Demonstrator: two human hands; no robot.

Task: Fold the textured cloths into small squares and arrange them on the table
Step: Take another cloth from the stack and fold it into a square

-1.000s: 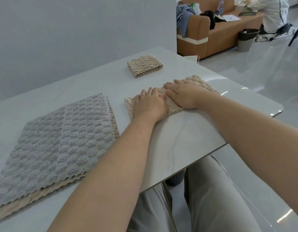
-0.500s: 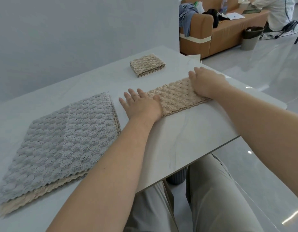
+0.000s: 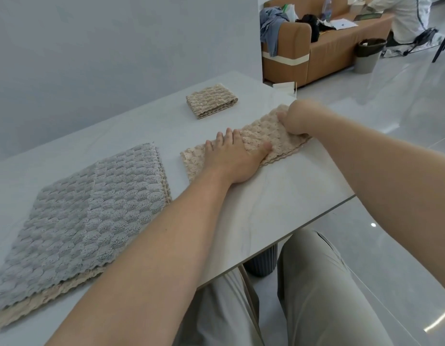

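Note:
A beige textured cloth (image 3: 260,136), folded into a long strip, lies across the white table (image 3: 253,216) in front of me. My left hand (image 3: 235,158) presses flat on the strip's middle with straight fingers. My right hand (image 3: 297,118) grips the strip's right end near the table's right edge, its fingers curled around the cloth. A small beige folded square (image 3: 211,101) sits farther back on the table. On the left, a grey cloth (image 3: 86,216) lies spread on top of a beige cloth (image 3: 24,312).
The table's right edge runs close beside my right hand. Beyond it are a tan sofa (image 3: 316,46) with clothes, a grey bin (image 3: 368,54) and a seated person (image 3: 406,18). A grey wall stands behind the table. My legs show under the front edge.
My right hand slid along the strip to its right end and curled around it. My left hand shifted from the strip's left end to its middle.

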